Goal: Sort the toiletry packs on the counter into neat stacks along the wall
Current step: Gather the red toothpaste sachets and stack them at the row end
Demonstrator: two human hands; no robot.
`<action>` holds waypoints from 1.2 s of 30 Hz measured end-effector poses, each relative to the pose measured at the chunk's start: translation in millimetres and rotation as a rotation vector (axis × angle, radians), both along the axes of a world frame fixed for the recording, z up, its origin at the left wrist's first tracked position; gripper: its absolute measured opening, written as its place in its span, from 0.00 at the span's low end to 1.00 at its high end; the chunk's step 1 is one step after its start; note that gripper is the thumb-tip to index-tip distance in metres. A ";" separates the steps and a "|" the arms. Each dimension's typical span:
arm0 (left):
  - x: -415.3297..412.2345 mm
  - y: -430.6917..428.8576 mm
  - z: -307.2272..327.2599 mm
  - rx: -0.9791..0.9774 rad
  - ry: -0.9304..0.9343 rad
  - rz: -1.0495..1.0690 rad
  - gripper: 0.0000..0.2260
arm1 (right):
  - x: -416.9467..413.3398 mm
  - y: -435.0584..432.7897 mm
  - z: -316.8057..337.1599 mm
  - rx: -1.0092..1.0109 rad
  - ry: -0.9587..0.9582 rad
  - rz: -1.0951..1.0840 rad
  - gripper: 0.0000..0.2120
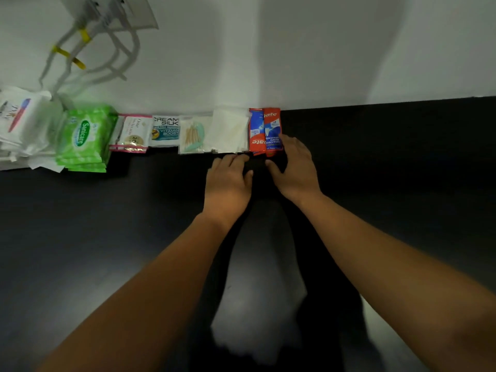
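A row of toiletry packs lines the white wall [295,63] at the back of the black desk [107,237]. From the left: a pile of white packets [24,122] (print too blurred to read), a stack of green "Sanicare" wipe packs [83,138], a white and gold "Dove" sachet [132,132], a "Cream Silk" sachet [166,131] reading "Vitamin Boost", a clear bag of cotton buds [193,136], plain white sachets [230,131], and two red and blue Colgate toothpaste sachets [265,131] reading "Maximum Cavity Protection". The left hand [228,183] rests flat and empty on the desk just below the white sachets. The right hand [295,167] is open, fingers touching the toothpaste sachets' right edge. White cables [80,55] with yellow ties hang from a wall outlet.
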State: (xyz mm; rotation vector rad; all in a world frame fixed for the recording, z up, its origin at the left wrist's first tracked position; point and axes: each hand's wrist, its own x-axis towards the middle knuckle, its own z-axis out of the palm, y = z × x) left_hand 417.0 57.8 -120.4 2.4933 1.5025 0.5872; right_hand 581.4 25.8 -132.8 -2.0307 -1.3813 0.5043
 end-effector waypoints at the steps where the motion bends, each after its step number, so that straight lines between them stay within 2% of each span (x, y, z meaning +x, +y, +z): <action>1: 0.3 -3.0 1.6 -0.063 -0.046 0.001 0.16 | -0.6 1.6 2.0 -0.007 0.003 -0.008 0.31; 4: 13.2 -8.8 10.3 -0.228 -0.228 0.005 0.17 | -1.8 6.9 13.9 0.041 0.096 -0.044 0.25; 6: 30.4 -10.1 19.1 -0.273 -0.345 0.018 0.18 | -1.7 13.1 26.7 0.085 0.186 -0.136 0.20; 9: 53.9 1.1 28.7 -0.295 -0.471 0.103 0.16 | 3.6 29.6 41.2 0.029 0.227 -0.244 0.17; 11: 63.4 18.8 29.7 -0.289 -0.417 0.124 0.13 | 9.3 41.2 45.2 -0.073 0.158 -0.214 0.15; 15: 75.1 48.2 33.9 -0.279 0.031 0.102 0.13 | 19.7 60.4 47.4 -0.198 0.006 -0.044 0.14; 20: 85.7 57.7 43.2 -0.301 0.202 0.122 0.14 | 18.4 68.7 47.8 -0.355 -0.231 0.200 0.20; 23: 89.2 56.3 47.4 -0.328 0.207 0.147 0.14 | 22.5 68.2 52.7 -0.374 -0.168 0.220 0.21; 26: 90.7 53.7 50.6 -0.361 0.165 0.174 0.13 | 23.2 67.9 63.5 -0.512 -0.195 0.232 0.25; 36: 83.0 15.6 43.9 -0.335 0.151 0.101 0.12 | 9.2 29.4 61.4 -0.474 -0.099 0.036 0.25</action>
